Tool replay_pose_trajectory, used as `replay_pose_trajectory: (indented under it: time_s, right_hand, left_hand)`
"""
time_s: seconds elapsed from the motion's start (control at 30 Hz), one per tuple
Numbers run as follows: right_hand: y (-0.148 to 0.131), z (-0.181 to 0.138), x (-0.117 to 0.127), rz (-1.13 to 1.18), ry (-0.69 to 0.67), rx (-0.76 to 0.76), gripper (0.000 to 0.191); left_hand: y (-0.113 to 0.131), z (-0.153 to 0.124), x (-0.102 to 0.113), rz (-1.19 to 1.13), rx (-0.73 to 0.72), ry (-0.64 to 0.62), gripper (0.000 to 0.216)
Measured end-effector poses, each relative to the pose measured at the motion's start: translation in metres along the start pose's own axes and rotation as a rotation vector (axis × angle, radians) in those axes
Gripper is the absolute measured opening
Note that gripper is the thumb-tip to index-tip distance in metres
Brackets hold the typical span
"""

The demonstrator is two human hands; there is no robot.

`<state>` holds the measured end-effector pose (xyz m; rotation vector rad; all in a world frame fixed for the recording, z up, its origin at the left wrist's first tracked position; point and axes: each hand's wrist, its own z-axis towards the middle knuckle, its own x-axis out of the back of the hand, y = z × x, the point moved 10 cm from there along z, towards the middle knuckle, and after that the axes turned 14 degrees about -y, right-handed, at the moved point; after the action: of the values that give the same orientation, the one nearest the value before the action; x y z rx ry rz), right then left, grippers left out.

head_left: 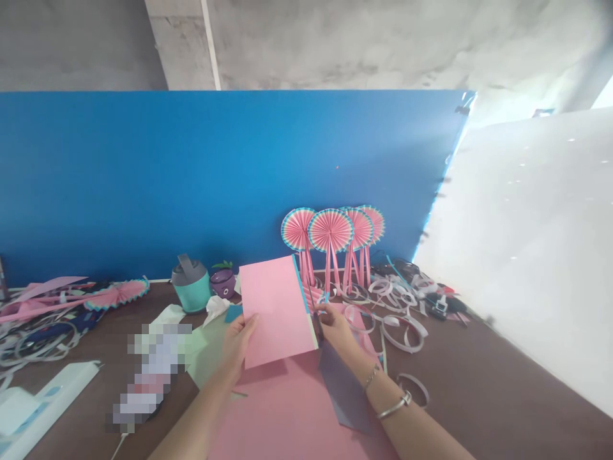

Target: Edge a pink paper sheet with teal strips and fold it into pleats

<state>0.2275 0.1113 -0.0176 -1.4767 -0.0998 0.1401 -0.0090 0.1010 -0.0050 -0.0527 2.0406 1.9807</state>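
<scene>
My left hand grips the left edge of a pink sheet of paper, thumb on its front. The sheet is held up above the table, and a narrow blue and cream strip runs down its right edge. Closed around the handles of a pair of dark scissors, my right hand is at that same edge. The blades point up along the strip; whether they are cutting into the paper I cannot tell. Below lies a larger pink sheet, with a grey-purple sheet beside it.
Several round pink folded-paper fans stand against the blue partition. Loose paper strips curl on the right. A turquoise cup and a purple pot stand at the back left. A white power strip lies front left.
</scene>
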Motion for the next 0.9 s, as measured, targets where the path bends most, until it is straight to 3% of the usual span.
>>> replay_pose_trajectory:
  time_s: [0.2,0.43,0.67,0.9]
  right_hand:
    - [-0.006,0.000,0.006,0.144,0.023,0.037,0.038]
    - [-0.039,-0.008,0.021,0.171,0.055,0.064,0.038]
    - [-0.029,-0.008,0.036,0.310,0.167,0.072,0.045]
    - [-0.032,-0.008,0.045,0.256,0.190,0.077,0.046]
  left_hand:
    - [0.005,-0.005,-0.002,0.018,0.014,-0.022,0.030]
    - [-0.004,0.000,-0.002,0.056,0.130,-0.185,0.035]
    - [-0.018,-0.007,-0.028,0.041,0.251,-0.447,0.038]
    - [-0.017,-0.005,-0.022,-0.008,0.263,-0.471,0.033]
